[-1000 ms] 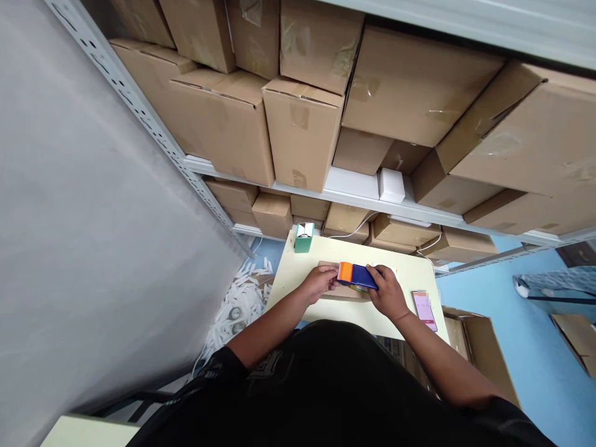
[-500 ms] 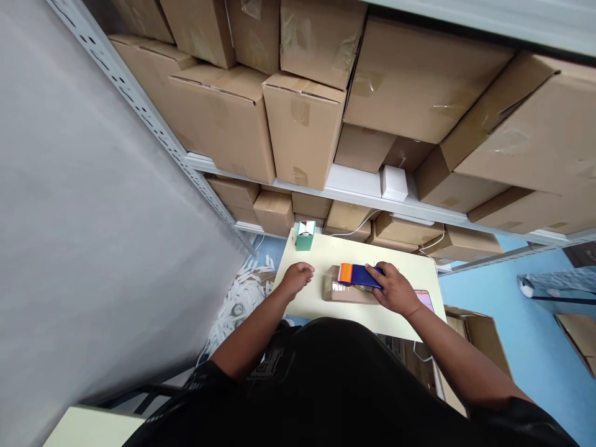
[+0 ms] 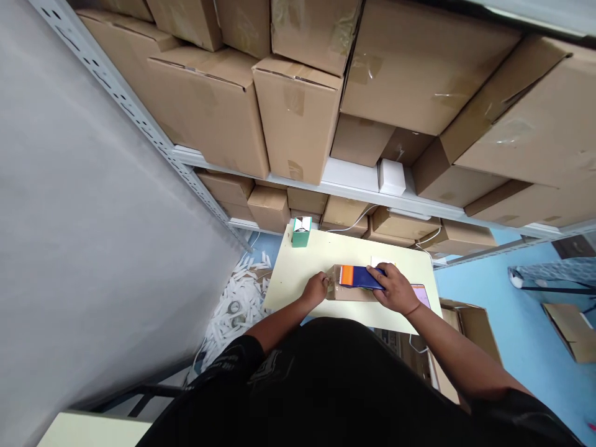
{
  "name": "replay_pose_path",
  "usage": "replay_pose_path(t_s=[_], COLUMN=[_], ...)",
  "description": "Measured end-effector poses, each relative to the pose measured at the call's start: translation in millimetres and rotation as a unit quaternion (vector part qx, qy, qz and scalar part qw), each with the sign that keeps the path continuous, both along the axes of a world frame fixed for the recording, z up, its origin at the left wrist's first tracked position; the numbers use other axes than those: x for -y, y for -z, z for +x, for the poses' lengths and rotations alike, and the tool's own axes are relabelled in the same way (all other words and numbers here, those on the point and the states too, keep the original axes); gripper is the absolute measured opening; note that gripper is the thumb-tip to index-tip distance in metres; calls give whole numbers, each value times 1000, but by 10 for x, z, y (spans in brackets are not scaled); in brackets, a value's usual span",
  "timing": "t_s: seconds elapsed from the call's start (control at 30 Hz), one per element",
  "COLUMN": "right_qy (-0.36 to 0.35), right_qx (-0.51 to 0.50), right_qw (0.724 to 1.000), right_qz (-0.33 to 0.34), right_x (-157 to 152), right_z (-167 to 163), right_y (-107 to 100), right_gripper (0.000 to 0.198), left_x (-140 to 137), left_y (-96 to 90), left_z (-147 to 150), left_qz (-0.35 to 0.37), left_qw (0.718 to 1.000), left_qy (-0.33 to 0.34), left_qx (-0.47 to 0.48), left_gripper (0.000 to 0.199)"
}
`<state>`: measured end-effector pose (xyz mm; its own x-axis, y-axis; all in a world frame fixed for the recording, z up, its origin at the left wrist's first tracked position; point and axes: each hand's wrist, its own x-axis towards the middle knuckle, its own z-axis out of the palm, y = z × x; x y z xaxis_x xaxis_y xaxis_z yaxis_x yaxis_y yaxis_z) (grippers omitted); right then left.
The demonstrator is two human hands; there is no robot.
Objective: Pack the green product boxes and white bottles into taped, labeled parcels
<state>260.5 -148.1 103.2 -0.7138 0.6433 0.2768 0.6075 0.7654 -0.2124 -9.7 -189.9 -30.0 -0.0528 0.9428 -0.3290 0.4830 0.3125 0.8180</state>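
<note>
My right hand [image 3: 395,288] grips a blue and orange tape dispenser [image 3: 363,277], its orange end pointing left. The dispenser lies low over a small brown cardboard box [image 3: 354,294] and covers much of its top. At the box's left end is my left hand [image 3: 316,288], fingers curled closed against the cardboard; what they pinch, if anything, is hidden. Both hands work above a pale yellow table [image 3: 298,273].
A green box [image 3: 302,232] stands at the table's back left corner. A phone-like screen [image 3: 421,296] lies right of my right hand. Shelves of cardboard boxes [image 3: 298,118] rise behind. White scraps [image 3: 237,307] cover the floor at left, beside the grey wall [image 3: 116,236].
My left hand has moved right, from beside the box to its left end. The dispenser stays over the box in my right hand. The view has shifted slightly.
</note>
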Motion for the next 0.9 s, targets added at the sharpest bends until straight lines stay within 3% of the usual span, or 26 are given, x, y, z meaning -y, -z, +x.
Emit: replay_pose_path(t_s=[0.13,0.3,0.43,0.5,0.7,0.9], right_qy=[11,12,10,19,31,-3], right_qx=[-1,0,0,3,49,70], right_qw=[1000,1000,1000,1000,998,997], right_qz=[1,-2,1,4,-18,-29], right_x=[-16,-13,-9,-14,-64,-167], right_z=[-12,-36,-41,-38,-32,8], right_y=[10,11,11,17,8,-79], right_gripper=[72,70,70,70,73,71], left_x=[-53,-82,-112,-134,-193,-262], left_y=[-41,-189,-348,-399,-384,-384], left_z=[9,-198,-184,-98,-12,-93], left_qz=[32,104,176,180,222,215], left_qw=[998,988,957,946,942,938], left_qy=[28,68,229,267,246,259], left_qx=[-44,-87,-35,-33,-49,-81], left_gripper=[22,85,121,137,123,133])
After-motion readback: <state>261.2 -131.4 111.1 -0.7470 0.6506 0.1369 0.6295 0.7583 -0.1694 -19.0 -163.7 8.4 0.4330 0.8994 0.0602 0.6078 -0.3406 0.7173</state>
